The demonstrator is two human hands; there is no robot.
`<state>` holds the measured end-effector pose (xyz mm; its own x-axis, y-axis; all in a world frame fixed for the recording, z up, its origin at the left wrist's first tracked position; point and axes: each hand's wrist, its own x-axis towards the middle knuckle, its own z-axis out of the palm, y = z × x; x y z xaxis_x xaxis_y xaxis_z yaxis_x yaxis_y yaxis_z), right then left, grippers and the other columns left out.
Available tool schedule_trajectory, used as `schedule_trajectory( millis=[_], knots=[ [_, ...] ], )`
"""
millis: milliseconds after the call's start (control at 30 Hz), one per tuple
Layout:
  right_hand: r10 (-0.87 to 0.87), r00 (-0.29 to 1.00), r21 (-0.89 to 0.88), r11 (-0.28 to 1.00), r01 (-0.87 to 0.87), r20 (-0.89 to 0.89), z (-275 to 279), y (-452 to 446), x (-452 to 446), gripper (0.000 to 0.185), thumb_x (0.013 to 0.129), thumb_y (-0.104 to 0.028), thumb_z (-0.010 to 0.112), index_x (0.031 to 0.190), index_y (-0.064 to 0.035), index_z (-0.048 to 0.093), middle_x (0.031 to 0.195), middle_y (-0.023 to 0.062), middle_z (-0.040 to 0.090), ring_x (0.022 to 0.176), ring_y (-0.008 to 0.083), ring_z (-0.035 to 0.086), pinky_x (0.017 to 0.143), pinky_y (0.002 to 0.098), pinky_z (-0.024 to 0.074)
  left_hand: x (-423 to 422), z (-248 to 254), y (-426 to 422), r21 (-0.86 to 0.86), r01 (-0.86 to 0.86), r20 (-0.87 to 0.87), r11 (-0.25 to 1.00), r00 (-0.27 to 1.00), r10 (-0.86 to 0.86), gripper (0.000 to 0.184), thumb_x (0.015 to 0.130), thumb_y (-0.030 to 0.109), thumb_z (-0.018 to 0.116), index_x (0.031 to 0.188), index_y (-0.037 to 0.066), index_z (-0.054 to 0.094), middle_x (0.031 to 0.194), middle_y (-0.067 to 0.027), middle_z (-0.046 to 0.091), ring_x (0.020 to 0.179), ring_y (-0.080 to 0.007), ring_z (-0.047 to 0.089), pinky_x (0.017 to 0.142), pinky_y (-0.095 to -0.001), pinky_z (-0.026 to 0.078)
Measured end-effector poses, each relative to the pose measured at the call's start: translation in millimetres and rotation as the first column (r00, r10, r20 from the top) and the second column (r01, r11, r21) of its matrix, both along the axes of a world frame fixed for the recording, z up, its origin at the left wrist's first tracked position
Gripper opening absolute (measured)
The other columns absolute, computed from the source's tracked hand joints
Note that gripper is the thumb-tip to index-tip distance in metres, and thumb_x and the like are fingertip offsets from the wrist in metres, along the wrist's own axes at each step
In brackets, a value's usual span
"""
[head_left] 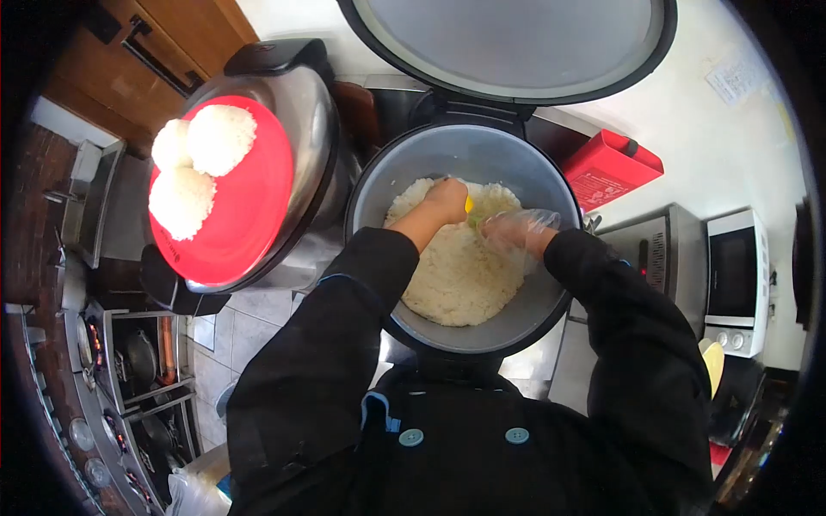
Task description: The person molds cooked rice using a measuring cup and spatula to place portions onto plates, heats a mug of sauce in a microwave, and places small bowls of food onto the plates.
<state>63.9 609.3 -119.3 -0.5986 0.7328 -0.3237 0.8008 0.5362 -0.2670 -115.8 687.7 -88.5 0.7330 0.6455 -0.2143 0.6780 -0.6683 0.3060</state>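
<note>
A large round cooker pot point(374, 193) stands open before me, with white cooked rice point(465, 275) inside. My left hand point(446, 202) is bare and closed, low over the rice near the pot's far side. A small yellow thing point(469, 205) shows at its fingers; the rest of that thing is hidden. My right hand point(514, 230) wears a loose clear plastic glove. Its fingers are bent together beside a small green patch point(476, 221) at the rice, close to my left hand. What the right fingers hold, if anything, cannot be made out.
The pot's hinged lid point(516, 39) stands raised behind it. To the left, a red plate point(249, 206) with rice mounds point(222, 139) rests on another cooker point(305, 129). A red box point(611, 168), a microwave point(736, 275) and, far left, stove burners point(112, 426) surround me.
</note>
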Motion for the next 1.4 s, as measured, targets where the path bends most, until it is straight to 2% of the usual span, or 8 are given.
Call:
schedule_trajectory(
  millis=[400,533,633,733,900,1000,1133,1400],
  knots=[
    [-0.123,0.983,-0.457,0.872,0.174,0.139,10.7,-60.5,-21.5,0.015,0.081,-0.015,0.054,0.091,-0.0067,0.060,0.083,0.0084,0.060,0.076,0.0245,0.060,0.065,0.0373,0.0471,24.5,-9.2,-20.5,-0.341,0.526,-0.282,0.780,0.734,-0.618,0.045,0.067,0.046,0.073,0.081,0.003,0.070,0.082,-0.0143,0.067,0.080,-0.0305,0.063,0.071,-0.0388,0.049],
    [-0.366,0.930,-0.403,0.849,0.343,0.019,-25.3,-74.6,-42.4,0.016,0.080,-0.015,0.056,0.092,-0.0058,0.061,0.082,0.0084,0.060,0.074,0.0244,0.059,0.064,0.0370,0.0464,10.6,-20.7,-28.3,-0.661,0.176,-0.214,0.730,0.887,-0.409,0.037,0.073,0.037,0.068,0.084,0.002,0.069,0.081,-0.0155,0.066,0.077,-0.0295,0.064,0.064,-0.0373,0.052],
    [-0.955,0.293,-0.662,0.192,0.724,0.043,-77.1,-84.6,-57.8,0.016,0.080,-0.015,0.059,0.092,-0.0048,0.059,0.075,0.0096,0.057,0.067,0.0226,0.056,0.060,0.0371,0.0436,7.4,-22.1,-37.5,-0.790,-0.118,-0.145,0.601,0.989,0.004,0.026,0.076,0.024,0.063,0.086,0.001,0.068,0.079,-0.0179,0.065,0.071,-0.0310,0.065,0.055,-0.0377,0.055],
    [-0.898,0.153,-0.740,0.428,0.519,-0.412,-111.2,-83.5,-53.0,0.013,0.078,-0.019,0.062,0.078,-0.0059,0.059,0.069,0.0060,0.054,0.063,0.0208,0.053,0.059,0.0379,0.0431,12.5,-19.4,-40.3,-0.729,-0.124,-0.105,0.673,0.992,0.069,0.023,0.075,0.015,0.057,0.084,-0.005,0.066,0.079,-0.0195,0.064,0.065,-0.0335,0.065,0.050,-0.0389,0.056],
    [-0.339,0.756,-0.136,0.938,0.319,-0.560,-27.5,-57.4,-55.7,0.011,0.082,-0.009,0.048,0.085,-0.0027,0.057,0.073,0.0127,0.057,0.071,0.0286,0.057,0.060,0.0392,0.0446,-8.7,32.1,-42.0,-0.691,-0.334,0.035,0.642,0.870,0.491,0.046,0.083,0.038,0.062,0.086,-0.008,0.064,0.092,-0.0212,0.064,0.067,-0.0322,0.067,0.052,-0.0397,0.056],
    [-0.187,0.931,0.142,0.960,0.241,-0.314,122.1,-75.7,-55.5,0.011,0.074,0.000,0.050,0.080,0.0006,0.059,0.071,0.0182,0.059,0.064,0.0347,0.059,0.061,0.0426,0.0468,-31.5,46.4,-50.7,-0.938,-0.097,0.247,0.331,0.482,0.841,0.047,0.085,0.042,0.060,0.098,-0.003,0.060,0.096,-0.0186,0.063,0.078,-0.0286,0.067,0.061,-0.0392,0.057],
    [-0.687,0.725,0.294,0.703,0.647,0.047,243.9,-98.1,-53.5,0.025,0.087,-0.011,0.045,0.108,-0.0007,0.052,0.087,0.0243,0.063,0.080,0.0383,0.063,0.071,0.0439,0.0488,-82.8,104.5,-63.9,-0.923,0.319,0.319,0.217,0.313,0.895,0.034,0.091,0.034,0.055,0.102,0.002,0.053,0.113,-0.0170,0.056,0.103,-0.0298,0.058,0.089,-0.0457,0.048],
    [-0.620,0.575,-0.064,0.707,0.704,-0.534,248.4,-140.9,-78.5,0.034,0.091,-0.021,0.049,0.125,-0.0143,0.052,0.091,0.0206,0.064,0.084,0.0373,0.061,0.076,0.0433,0.0476,-101.9,132.0,-96.9,-0.756,0.579,0.515,0.306,0.236,0.824,0.021,0.094,0.026,0.050,0.086,0.007,0.050,0.122,-0.0183,0.051,0.115,-0.0323,0.052,0.099,-0.0494,0.040]
  ],
)
